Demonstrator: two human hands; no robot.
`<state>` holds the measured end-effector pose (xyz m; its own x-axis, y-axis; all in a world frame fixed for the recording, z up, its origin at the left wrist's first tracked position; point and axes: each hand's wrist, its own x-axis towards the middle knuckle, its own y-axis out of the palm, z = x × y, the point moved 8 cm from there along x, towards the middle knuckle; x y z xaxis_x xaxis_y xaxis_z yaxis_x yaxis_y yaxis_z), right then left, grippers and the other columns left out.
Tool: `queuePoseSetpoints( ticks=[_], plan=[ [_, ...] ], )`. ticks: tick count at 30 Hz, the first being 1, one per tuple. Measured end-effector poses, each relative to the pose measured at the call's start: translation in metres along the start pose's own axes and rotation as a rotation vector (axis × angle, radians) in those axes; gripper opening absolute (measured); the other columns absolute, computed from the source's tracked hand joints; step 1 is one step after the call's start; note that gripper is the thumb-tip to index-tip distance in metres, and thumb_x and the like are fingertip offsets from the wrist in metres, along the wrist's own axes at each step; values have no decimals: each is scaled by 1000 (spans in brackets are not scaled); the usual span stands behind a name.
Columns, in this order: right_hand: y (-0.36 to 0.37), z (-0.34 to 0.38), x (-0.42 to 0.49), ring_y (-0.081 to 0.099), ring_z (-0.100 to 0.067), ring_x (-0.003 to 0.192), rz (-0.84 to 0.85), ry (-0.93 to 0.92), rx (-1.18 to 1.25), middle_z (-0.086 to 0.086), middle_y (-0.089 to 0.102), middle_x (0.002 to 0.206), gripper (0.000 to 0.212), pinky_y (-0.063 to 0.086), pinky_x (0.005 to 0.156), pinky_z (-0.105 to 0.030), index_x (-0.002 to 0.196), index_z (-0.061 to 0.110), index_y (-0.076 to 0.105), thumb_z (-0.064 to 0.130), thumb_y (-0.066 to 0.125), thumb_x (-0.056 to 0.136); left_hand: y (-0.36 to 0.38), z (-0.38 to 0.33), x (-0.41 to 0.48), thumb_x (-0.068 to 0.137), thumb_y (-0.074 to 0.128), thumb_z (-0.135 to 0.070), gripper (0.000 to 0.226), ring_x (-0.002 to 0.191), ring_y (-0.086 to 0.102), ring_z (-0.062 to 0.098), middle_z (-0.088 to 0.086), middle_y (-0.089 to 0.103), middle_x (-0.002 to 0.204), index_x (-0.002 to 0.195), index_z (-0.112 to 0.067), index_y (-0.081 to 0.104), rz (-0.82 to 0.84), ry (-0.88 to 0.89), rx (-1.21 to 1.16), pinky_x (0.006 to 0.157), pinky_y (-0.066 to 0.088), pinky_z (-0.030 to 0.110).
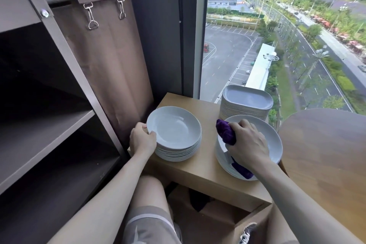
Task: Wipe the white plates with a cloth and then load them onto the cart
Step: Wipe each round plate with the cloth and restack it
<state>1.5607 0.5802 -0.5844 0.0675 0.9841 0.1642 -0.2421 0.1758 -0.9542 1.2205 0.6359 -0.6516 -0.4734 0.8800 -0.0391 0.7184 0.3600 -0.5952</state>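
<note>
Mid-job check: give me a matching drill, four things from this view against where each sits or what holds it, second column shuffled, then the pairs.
Things
1. purple cloth
2. left stack of round plates
3. stack of square plates
4. cart

Places or states
A. nearest the window, untouched
B. rim gripped by the left hand
C. far left, beside the wooden bench
D. held in the right hand, on the right round plate

Pairs: 1-D, 2-B, 3-A, 4-C
</note>
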Motion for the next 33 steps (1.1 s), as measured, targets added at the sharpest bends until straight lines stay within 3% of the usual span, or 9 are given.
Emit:
queuePoseSetpoints(
  ticks=[3, 9, 14, 16, 20, 24, 26, 29, 33],
  plan=[
    [-6, -12, -4, 49, -22, 95, -5, 34, 37, 5, 50, 99, 34, 38, 74, -36, 113, 30, 62, 32, 66, 80, 0, 3, 2, 90, 64, -21, 17, 93, 52, 26, 2, 55, 115, 106, -20, 61, 17, 10, 146, 91, 52, 48],
    [-32, -46, -11, 49, -22, 86, -87, 112, 149, 8, 50, 94, 27, 40, 73, -36, 105, 32, 62, 29, 69, 79, 5, 12, -4, 94, 62, -28, 18, 89, 55, 25, 2, 70, 107, 108, -19, 67, 18, 47, 245, 73, 46, 35],
    [-54, -81, -15, 52, -24, 85, -112, 173, 200, 8, 49, 95, 28, 47, 79, -40, 106, 34, 61, 28, 71, 81, 3, 1, -11, 97, 61, -38, 52, 118, 55, 35, 9, 49, 133, 144, -19, 53, -13, 63, 295, 92, 48, 46],
    [-59, -95, -17, 54, -24, 83, -114, 199, 200, 9, 50, 93, 23, 48, 76, -40, 101, 36, 58, 30, 69, 82, 11, -22, -26, 97, 61, -34, 54, 128, 49, 32, 8, 45, 135, 147, -17, 48, -17, 168, 199, 99, 46, 47],
    [-65, -113, -18, 54, -26, 82, -110, 238, 232, 8, 50, 94, 26, 44, 72, -37, 94, 42, 50, 29, 69, 81, 82, -78, -83, 98, 61, -30, 47, 106, 55, 17, -6, 43, 124, 143, -22, 49, 366, 449, 143, 86, 44, 33],
    [-69, -120, -19, 54, -25, 81, -115, 239, 226, 8, 51, 95, 25, 41, 70, -35, 97, 41, 53, 31, 69, 81, 137, -95, -119, 97, 65, -37, 72, 120, 52, 16, -3, 40, 145, 158, -21, 31, 619, 316, 10, 103, 45, 35],
    [-68, -123, -20, 54, -25, 81, -106, 242, 217, 8, 49, 94, 27, 41, 70, -36, 96, 45, 50, 32, 68, 81, 155, -100, -127, 96, 66, -34, 76, 133, 49, 20, -3, 40, 151, 160, -20, 27, 687, 267, -25, 113, 43, 43],
    [-61, -128, -17, 54, -26, 83, -95, 252, 190, 8, 48, 94, 19, 43, 71, -37, 92, 41, 50, 35, 65, 82, 168, -103, -132, 94, 63, -20, 63, 132, 52, 19, -3, 54, 144, 153, -26, 39, 711, 256, -64, 112, 45, 45],
    [-41, -132, -7, 52, -27, 93, -73, 275, 126, 1, 52, 105, 29, 47, 81, -40, 110, 29, 60, 35, 66, 82, 171, -97, -128, 92, 54, -6, 71, 113, 59, 1, -8, 59, 139, 156, -33, 39, 687, 224, -116, 97, 49, 28]
  ],
)
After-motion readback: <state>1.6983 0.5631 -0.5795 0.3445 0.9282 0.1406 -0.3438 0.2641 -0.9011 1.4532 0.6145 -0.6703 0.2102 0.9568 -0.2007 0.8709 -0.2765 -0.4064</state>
